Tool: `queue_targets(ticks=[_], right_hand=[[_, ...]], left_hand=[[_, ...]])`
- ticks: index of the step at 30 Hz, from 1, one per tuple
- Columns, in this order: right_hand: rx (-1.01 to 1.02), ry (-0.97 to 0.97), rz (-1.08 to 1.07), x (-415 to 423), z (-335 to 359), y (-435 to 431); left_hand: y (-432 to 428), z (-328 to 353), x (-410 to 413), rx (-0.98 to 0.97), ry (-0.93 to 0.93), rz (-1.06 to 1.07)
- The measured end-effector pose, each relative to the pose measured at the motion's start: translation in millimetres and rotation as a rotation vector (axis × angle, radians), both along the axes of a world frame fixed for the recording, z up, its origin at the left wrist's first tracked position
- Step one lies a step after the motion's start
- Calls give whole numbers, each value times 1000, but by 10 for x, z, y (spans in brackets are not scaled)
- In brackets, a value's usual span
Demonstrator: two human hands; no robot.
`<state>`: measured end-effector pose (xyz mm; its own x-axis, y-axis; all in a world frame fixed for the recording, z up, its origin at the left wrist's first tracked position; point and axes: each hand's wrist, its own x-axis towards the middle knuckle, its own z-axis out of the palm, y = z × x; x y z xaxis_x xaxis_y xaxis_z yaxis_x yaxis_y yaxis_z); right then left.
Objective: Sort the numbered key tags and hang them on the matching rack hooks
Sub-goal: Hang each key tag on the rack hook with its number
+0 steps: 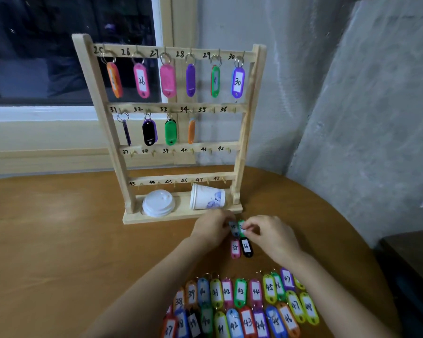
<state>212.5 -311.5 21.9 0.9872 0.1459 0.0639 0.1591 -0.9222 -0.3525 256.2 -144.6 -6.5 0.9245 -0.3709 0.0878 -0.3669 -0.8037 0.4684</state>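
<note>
Currently, head view: both hands meet just in front of the wooden rack. Fingers of the left hand are curled, pinching a grey-blue tag at the hand's 3 o'clock edge. The right hand pinches a green tag at its 9 o'clock edge. The two tags sit side by side between the fingertips; their numbers are too blurred to read.

At 6 o'clock of the grip, flat on the table, lie pink tag 35 and black tag 36, side by side, just below the fingers. Further toward 6 o'clock are two rows of numbered tags, 37 to 48.

At 12 o'clock, rack hooks 25 to 34 carry tags. A tipped paper cup and a white lid rest on the rack base.
</note>
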Motion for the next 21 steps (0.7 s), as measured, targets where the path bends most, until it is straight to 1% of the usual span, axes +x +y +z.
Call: queue_targets(ticks=[4,8,13,17,21], right_hand=[[20,35,3,-16,-45,30],[4,30,37,-21,-80,98],[4,64,39,3,-102,179],[-1,60,4,20,-109,220],[11,32,-20,5,-41,226]], left_hand=[[-18,-52,31,-16,-37,20],[-9,-65,30,-51,-58,49],[39,-82,18,-60,-61,51],[60,-56,-1,-62,-45,67],[123,-24,-19,-133,13,128]])
